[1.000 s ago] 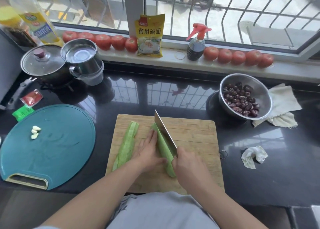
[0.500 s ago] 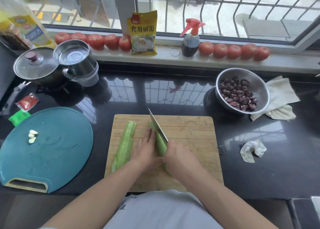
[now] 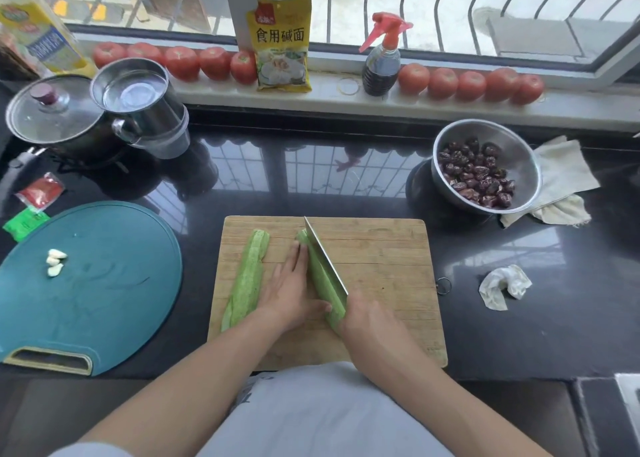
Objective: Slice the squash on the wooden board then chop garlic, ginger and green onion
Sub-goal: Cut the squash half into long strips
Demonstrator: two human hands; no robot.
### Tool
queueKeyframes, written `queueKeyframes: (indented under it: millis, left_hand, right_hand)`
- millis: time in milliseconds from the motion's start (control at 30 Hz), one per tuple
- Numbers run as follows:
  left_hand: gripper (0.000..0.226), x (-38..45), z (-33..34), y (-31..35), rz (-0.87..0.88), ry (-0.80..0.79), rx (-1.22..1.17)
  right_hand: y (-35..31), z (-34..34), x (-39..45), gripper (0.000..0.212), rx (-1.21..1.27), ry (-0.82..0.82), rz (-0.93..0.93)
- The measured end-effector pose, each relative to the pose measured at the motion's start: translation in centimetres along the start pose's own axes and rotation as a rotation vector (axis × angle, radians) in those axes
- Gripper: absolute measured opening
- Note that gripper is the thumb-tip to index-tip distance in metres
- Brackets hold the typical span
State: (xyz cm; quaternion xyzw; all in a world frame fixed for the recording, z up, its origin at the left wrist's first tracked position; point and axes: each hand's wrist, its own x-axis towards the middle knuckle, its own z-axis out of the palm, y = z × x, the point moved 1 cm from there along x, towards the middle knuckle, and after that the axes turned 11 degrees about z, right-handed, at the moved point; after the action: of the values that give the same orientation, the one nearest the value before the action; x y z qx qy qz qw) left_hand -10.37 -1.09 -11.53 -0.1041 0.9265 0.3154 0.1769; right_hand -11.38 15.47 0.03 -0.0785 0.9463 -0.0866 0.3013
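Note:
Two long pale green squash pieces lie on the wooden board [image 3: 381,259]. The left piece [image 3: 247,280] lies alone. My left hand [image 3: 289,288] rests flat against the left side of the right piece [image 3: 320,276], fingers pointing away from me. My right hand [image 3: 369,321] grips the handle of a knife [image 3: 323,252], whose blade runs lengthwise along the top of that right piece. Three peeled garlic cloves [image 3: 55,262] sit on the round teal board [image 3: 104,283] at the left.
A steel bowl of dark dates [image 3: 485,166] stands at the back right on a cloth [image 3: 564,176]. A crumpled tissue [image 3: 504,285] lies right of the board. A lidded pot [image 3: 52,117] and steel cup [image 3: 138,100] stand back left. Tomatoes, a spray bottle [image 3: 381,65] and a yellow packet [image 3: 280,44] line the sill.
The knife slid forward and back along the right squash piece; my right hand has drawn back toward me. My left hand stays pressed against the squash.

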Motion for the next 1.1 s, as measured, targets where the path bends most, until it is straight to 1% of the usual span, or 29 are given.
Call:
queueKeyframes:
  millis: [100,233,333,467,700,833,967,1100]
  left_hand:
    - [0.141,-0.2,-0.1,-0.1,0.037,-0.018,0.037]
    - [0.137,-1.0,0.1,0.1,0.135,-0.034,0.076]
    - [0.136,-1.1,0.1,0.5,0.130,-0.020,0.064]
    - [0.139,-1.1,-0.1,1.0,0.112,-0.056,0.098]
    - [0.143,-1.2,0.1,1.2,0.085,-0.063,0.088]
    - [0.143,-1.1,0.2,0.7,0.078,-0.053,0.085]
    - [0.142,-1.1,0.5,0.5,0.088,-0.064,0.092]
    - [0.141,-1.2,0.3,0.5,0.106,-0.058,0.111]
  right_hand:
    - [-0.1,0.2,0.7,0.012,0.002,-0.030,0.017]
    - [-0.4,0.2,1.1,0.011,0.031,-0.088,0.054]
    - [-0.5,0.2,0.8,0.009,0.035,-0.085,0.057]
    - [-0.6,0.1,0.7,0.008,0.008,-0.093,0.071]
    - [0.5,0.4,-0.8,0.007,-0.014,-0.062,0.006]
    - [2.5,0.9,-2.8,0.013,-0.045,-0.073,0.059]
    - [2.7,2.4,-3.6,0.022,-0.057,-0.085,0.089]
    - [3.5,3.8,-3.6,0.021,-0.026,-0.055,0.122]
